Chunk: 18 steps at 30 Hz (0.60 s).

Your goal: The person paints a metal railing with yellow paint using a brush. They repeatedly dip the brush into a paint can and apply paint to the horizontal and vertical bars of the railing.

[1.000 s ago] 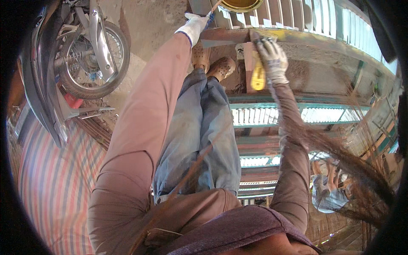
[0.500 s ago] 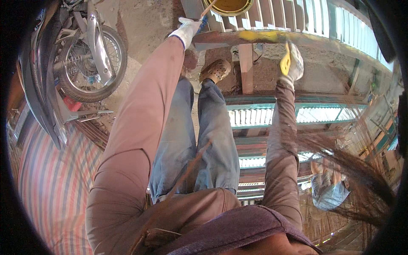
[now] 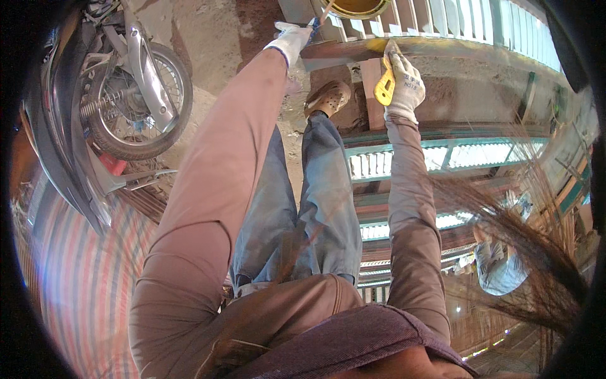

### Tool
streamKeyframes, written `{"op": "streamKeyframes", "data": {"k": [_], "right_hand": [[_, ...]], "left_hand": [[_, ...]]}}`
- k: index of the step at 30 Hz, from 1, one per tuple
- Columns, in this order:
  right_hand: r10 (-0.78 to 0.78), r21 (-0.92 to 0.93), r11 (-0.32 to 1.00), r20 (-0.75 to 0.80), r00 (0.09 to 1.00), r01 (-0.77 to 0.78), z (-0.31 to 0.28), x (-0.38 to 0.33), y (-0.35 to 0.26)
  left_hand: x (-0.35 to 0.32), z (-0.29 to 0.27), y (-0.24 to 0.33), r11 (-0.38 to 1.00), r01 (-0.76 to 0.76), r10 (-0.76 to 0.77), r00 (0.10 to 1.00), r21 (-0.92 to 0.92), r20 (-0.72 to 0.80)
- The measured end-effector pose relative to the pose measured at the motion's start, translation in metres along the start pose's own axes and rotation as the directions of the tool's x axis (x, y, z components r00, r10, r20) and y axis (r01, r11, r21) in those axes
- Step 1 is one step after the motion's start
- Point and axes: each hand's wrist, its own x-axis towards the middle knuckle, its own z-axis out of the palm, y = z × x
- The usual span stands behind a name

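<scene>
Right grip (image 3: pixel 407 85) holds yellow-handled scraper (image 3: pixel 387 77) at yellow-smeared beam (image 3: pixel 435 47).

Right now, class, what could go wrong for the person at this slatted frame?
The yellow-handled scraper in the gloved right hand might slip against the rail and smear the yellow patch.
If dropped, it could strike the perforated clog, whose holes suggest limited protection.
The open round container near the gloved left hand could get bumped, perhaps spilling.
</scene>
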Motion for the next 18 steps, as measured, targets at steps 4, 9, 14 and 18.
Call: {"op": "streamKeyframes", "data": {"k": [4, 9, 14, 18], "right_hand": [[0.032, 0.012, 0.999, -0.017, 0.999, -0.032, 0.004, -0.008, -0.018], [0.026, 0.019, 1.0, -0.026, 0.999, -0.025, 0.007, -0.017, -0.045], [0.062, 0.015, 0.998, 0.014, 0.998, -0.063, 0.012, -0.028, -0.077], [-0.021, -0.079, 0.997, -0.047, 0.999, 0.017, 0.022, -0.042, -0.109]], "left_hand": [[-0.007, -0.007, 0.008, 0.972, 0.029, -0.036, 0.999, -0.232, -0.026], [-0.011, -0.007, 0.011, 0.931, 0.052, -0.067, 0.997, -0.36, -0.03], [-0.011, -0.005, 0.017, 0.901, 0.076, -0.089, 0.996, -0.427, -0.009], [-0.007, -0.005, 0.02, 0.886, 0.089, -0.094, 0.995, -0.454, 0.011]]}}
